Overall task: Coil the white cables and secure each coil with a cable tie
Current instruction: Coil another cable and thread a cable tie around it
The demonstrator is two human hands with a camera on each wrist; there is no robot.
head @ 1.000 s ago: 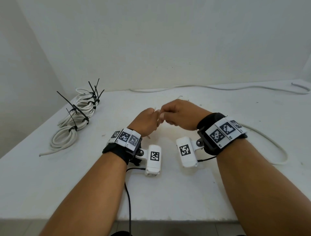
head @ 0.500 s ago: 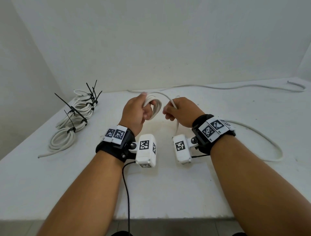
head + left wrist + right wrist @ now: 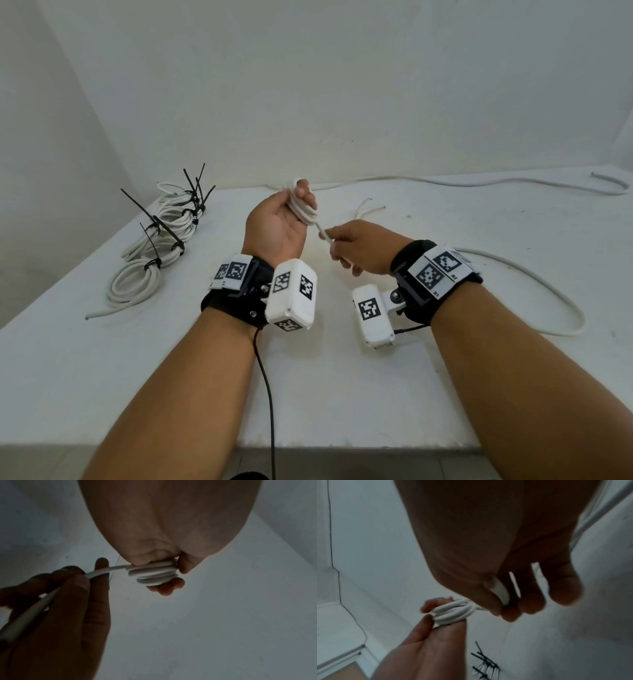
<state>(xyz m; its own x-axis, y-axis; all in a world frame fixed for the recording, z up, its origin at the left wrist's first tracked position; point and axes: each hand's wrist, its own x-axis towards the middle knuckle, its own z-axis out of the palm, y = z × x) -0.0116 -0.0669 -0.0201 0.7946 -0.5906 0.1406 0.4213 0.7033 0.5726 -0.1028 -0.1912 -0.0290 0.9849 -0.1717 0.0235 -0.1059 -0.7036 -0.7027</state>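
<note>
My left hand [image 3: 294,212] is raised above the table, palm toward me, with a small coil of white cable [image 3: 303,209] wound in several turns round its fingers. The coil [image 3: 154,574] shows in the left wrist view and the coil [image 3: 453,612] in the right wrist view, the thumb pressing on it. My right hand [image 3: 346,246] pinches the cable strand [image 3: 325,234] just below the coil. The loose rest of the cable [image 3: 534,281] loops over the table at right.
Finished white coils with black cable ties [image 3: 161,240] lie at the left of the white table [image 3: 137,377]. Another long white cable [image 3: 479,183] runs along the back wall. Wrist cameras hang under both wrists.
My left hand has risen and turned palm toward me, with more cable turns wound on its fingers. My right hand has dropped below it, still holding the strand.
</note>
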